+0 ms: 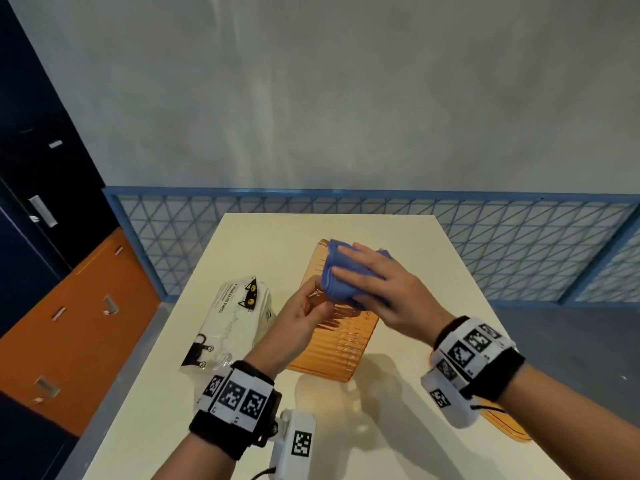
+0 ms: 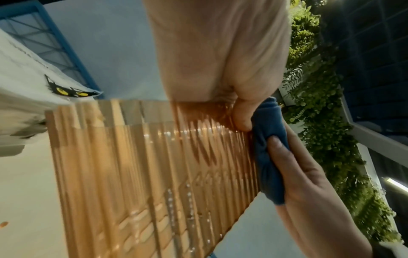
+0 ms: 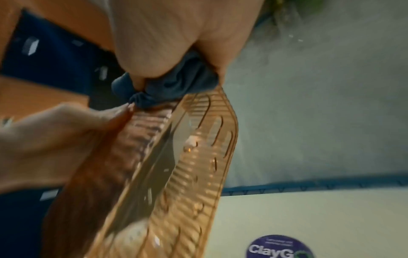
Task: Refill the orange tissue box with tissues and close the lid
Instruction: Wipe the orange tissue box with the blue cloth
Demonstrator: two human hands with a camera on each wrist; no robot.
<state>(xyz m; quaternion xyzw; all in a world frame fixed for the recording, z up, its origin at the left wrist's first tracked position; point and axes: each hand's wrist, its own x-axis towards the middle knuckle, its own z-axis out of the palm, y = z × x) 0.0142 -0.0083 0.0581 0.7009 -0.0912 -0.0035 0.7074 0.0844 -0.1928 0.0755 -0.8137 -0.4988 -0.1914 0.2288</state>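
Note:
The orange ribbed tissue box (image 1: 343,344) lies in the middle of the cream table, with no lid on it. My left hand (image 1: 311,303) grips its left wall, thumb (image 2: 240,113) pressed at the rim. A crumpled blue cloth (image 1: 336,271) sits against the far part of the box; my right hand (image 1: 367,275) holds it there, fingers spread over the top and thumb (image 2: 276,144) dug into the cloth (image 2: 269,157). The white tissue pack (image 1: 232,317) with a black cat print lies unopened-looking to the left of the box. The right wrist view shows the cloth (image 3: 176,83) bunched at the box rim (image 3: 198,139).
A flat orange lid (image 1: 509,427) lies on the table (image 1: 381,445) near the front right, partly under my right wrist. A blue mesh fence (image 1: 519,244) runs behind the table; blue and orange cabinets (image 1: 69,323) stand at left. A round ClayGo sticker (image 3: 280,247) is on the tabletop.

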